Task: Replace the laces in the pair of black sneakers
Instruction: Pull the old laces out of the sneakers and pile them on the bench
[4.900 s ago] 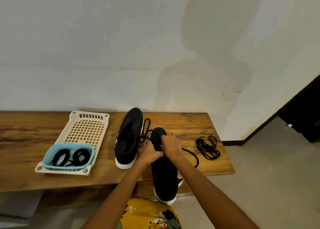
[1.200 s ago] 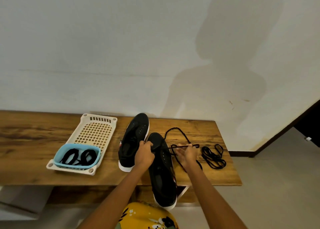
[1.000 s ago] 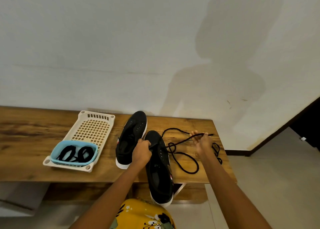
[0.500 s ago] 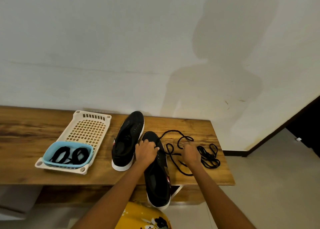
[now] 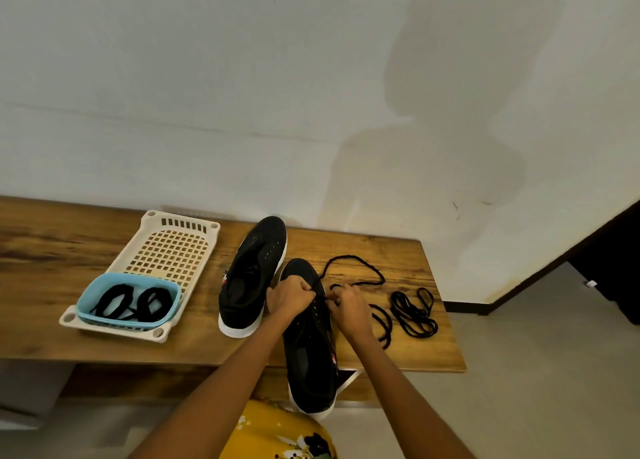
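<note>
Near sneaker (image 5: 308, 340) lies lengthwise on the wooden bench (image 5: 52, 285), toe toward the wall, heel overhanging the bench's front edge. Left hand (image 5: 289, 297) rests on its upper near the toe end, fingers curled and gripping the upper at the eyelet rows. Right hand (image 5: 348, 308) sits just right of the left hand, over the sneaker's right side, fingertips pinching the loose black lace (image 5: 360, 268) close to the eyelets. From that pinch the lace runs out onto the bench to the sneaker's right, looping toward the wall and back in a slack coil. Both forearms reach in from the bottom edge and converge on the sneaker.

Second sneaker (image 5: 252, 278) stands just left of the near sneaker, unlaced. A bundled lace (image 5: 414, 311) lies right of the loose lace. Left of the second sneaker, a cream tray (image 5: 173, 247) carries a blue basket (image 5: 104, 285) containing coiled laces (image 5: 131, 302).
</note>
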Tool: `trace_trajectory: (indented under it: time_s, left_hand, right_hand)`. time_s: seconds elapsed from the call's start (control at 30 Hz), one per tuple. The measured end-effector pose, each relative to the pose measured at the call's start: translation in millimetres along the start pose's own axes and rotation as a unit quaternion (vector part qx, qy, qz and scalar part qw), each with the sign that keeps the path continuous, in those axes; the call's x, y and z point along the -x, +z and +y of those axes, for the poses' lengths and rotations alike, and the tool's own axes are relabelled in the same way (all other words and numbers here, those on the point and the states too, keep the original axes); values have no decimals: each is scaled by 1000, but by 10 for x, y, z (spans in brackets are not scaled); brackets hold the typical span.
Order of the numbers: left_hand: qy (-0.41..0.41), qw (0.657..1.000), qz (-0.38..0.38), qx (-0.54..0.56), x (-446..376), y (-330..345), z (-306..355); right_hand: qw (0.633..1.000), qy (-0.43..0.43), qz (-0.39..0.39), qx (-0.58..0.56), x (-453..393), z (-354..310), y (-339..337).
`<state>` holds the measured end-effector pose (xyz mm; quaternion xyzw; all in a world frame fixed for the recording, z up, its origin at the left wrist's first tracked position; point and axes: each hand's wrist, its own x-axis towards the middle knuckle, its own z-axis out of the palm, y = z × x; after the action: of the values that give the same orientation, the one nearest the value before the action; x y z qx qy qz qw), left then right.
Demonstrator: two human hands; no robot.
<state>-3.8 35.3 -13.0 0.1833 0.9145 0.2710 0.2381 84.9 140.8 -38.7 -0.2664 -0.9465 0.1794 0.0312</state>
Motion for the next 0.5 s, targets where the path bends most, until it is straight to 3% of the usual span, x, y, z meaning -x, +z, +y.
trace_trajectory:
  time_s: [0.1,0.2,0.33,0.4,0.5]
  left_hand:
    - [11,1000,20,-8,2,37,-63]
    - [23,1000,15,-7,6,63,-77]
    - [52,999,-11,-5,1,40,-80]
    - [55,998,-24,-7,-8,19,-75]
    - [55,998,-25,-7,-18,14,-64]
  right_hand:
    - [1000,-14,3,-10,-36,-43,-103]
    - [984,38,31,-172,-118,-133,-284]
    - [932,104,90,-336,-223,-229,-653]
    - [882,122,135,-434,-283,-253,-851]
    - [736,145,227,-621,-418,-226,-1079]
